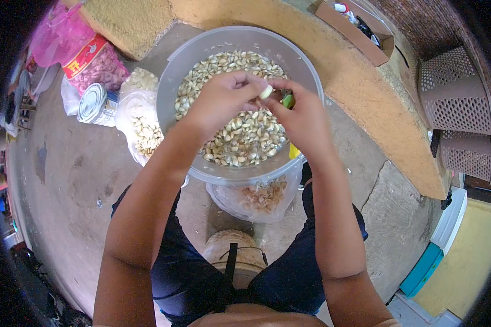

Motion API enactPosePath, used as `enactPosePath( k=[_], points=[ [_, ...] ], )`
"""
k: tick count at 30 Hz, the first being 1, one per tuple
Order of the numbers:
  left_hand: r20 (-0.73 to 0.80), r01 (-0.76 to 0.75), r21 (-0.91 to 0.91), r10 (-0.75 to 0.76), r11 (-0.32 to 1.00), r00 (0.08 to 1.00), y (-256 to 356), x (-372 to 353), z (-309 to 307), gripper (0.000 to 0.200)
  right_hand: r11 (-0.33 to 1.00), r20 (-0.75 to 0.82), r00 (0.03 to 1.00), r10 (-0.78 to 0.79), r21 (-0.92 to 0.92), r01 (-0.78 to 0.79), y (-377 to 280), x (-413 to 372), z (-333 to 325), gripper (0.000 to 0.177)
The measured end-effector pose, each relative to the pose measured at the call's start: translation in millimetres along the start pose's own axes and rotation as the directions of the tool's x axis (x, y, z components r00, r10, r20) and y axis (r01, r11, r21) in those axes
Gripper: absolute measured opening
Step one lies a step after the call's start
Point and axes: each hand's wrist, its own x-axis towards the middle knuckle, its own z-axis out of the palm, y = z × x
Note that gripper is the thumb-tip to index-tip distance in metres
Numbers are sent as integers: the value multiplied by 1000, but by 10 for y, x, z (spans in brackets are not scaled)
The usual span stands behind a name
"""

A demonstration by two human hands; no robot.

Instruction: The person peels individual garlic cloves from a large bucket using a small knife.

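Over a big grey plastic tub (174,60), my two hands meet fingertip to fingertip. A pale, peeled garlic clove (265,91) is pinched in the fingers of my left hand (226,95), right against the fingertips of the other. My right hand (300,111) is closed around a small green-handled knife (288,100), its blade hidden by the fingers. Beneath them, many garlic cloves (240,139) lie in the tub, some apparently in water. Something yellow (294,151) shows at the tub's near right rim.
Left of the tub sit a clear bag of peeled cloves (146,136), a metal can (98,103) and a pink mesh sack (101,68). A bag of peelings (264,197) lies below the rim. Between my knees stands a bucket (234,245). A cardboard box (360,32) rests on the ledge.
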Motion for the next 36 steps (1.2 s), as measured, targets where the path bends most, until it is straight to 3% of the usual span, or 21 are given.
enactPosePath(
  k=[4,9,12,17,18,20,21,24,27,33,36],
  points=[
    [-21,-74,58,75,996,997,-49,18,45,19,986,-41,993,-112,-126,106,61,-10,37,25],
    [27,-180,250,179,951,984,-128,2,26,19,968,-6,999,-50,-247,47,69,-17,72,23],
    [44,-157,313,150,937,988,-135,-11,-27,19,955,61,998,-9,-294,27,51,-12,69,23],
    [-137,-141,503,240,852,961,0,-125,-355,28,948,148,988,-44,-306,88,75,-23,105,26],
    [-156,-123,564,252,816,955,33,-156,-536,29,946,164,986,-29,-315,80,70,-29,104,27],
    [-113,-82,861,346,502,931,9,-259,-1054,30,941,193,981,-16,-329,80,74,-37,98,27],
    [-182,35,905,312,423,933,5,-345,-1256,32,939,207,978,-18,-333,88,79,-45,93,27],
    [-395,364,911,158,194,905,-3,-580,-1766,30,923,235,971,-49,-361,134,121,-52,91,24],
    [-483,466,875,287,129,827,-296,-696,-2244,29,917,266,964,-18,-380,122,75,-83,84,23],
    [-525,496,850,208,180,825,-274,-680,-2425,28,877,410,911,42,-453,164,116,-145,80,27],
    [-589,500,778,166,380,791,-96,-634,-2314,25,849,517,855,47,-471,238,298,-211,140,26]
  ],
)
